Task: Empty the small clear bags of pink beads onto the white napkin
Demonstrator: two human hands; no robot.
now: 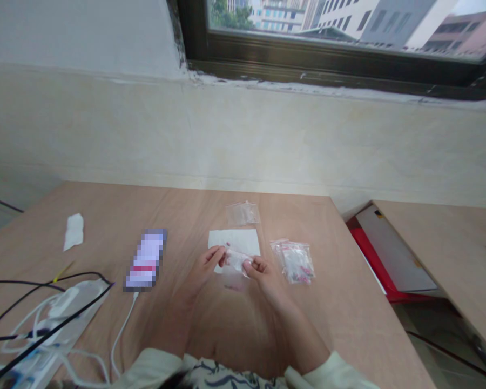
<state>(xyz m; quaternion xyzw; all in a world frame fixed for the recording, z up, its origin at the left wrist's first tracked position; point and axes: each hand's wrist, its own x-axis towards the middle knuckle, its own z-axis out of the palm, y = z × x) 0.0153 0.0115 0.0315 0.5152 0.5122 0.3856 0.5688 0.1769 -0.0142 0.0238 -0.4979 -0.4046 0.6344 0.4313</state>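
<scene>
Head view — left hand [204, 265] and right hand [261, 270] pinch a zip bag [235, 260].

Plywood desk [308, 216] here, and going off the white paper sheet [234, 240]: 1 clear zip bag [243, 214] lies just past it, a bunch of small zip bags [294, 262] just right, a pixelated phone [144, 259] left, then a crumpled tissue [73, 231] farther left, and tangled cables [36, 324] well off to the lower left.

From 6 o'clock the left hand [202, 267] can pass at 9 o'clock over the counter [182, 210] up to the pixelated phone [146, 258], while zip bags [294, 263] block 3 o'clock, a flat bag [243, 214] 12 o'clock, and black cables [48, 332] 8 o'clock.
</scene>
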